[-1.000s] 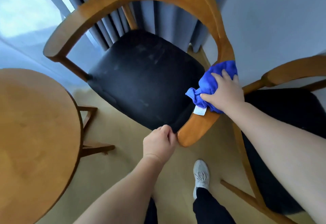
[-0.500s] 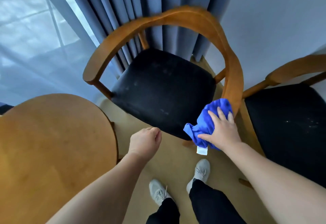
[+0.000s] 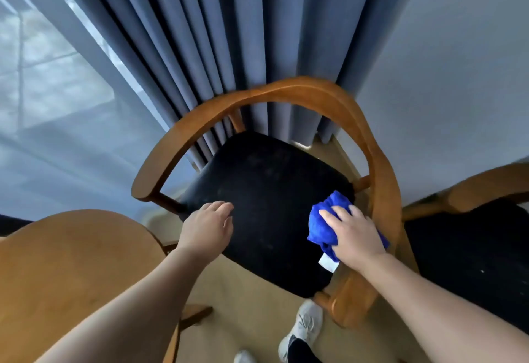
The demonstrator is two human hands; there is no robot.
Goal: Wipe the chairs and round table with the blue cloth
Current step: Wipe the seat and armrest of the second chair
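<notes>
Fingers (image 3: 221, 208) of your left hand (image 3: 204, 231), beside the table (image 3: 71, 248), hang relaxed over the seat (image 3: 266, 191), holding nothing; unbraced, the chair (image 3: 286, 90) may slide under pressure. Your right hand (image 3: 355, 236) grasps the wadded cloth (image 3: 323, 225) at the seat's right edge, near the armrest (image 3: 383, 191); its loose tail may snag there, and the tight wad may skip patches.

Pleated blue-grey curtain (image 3: 229, 48) hangs full height at centre, reaching the floor (image 3: 237, 291). To its left, a sheer white curtain (image 3: 57, 156) covers the window (image 3: 43, 56); diffuse daylight enters through it. A plain pale wall (image 3: 458, 76) occupies the right side. The floor is a smooth beige surface.
</notes>
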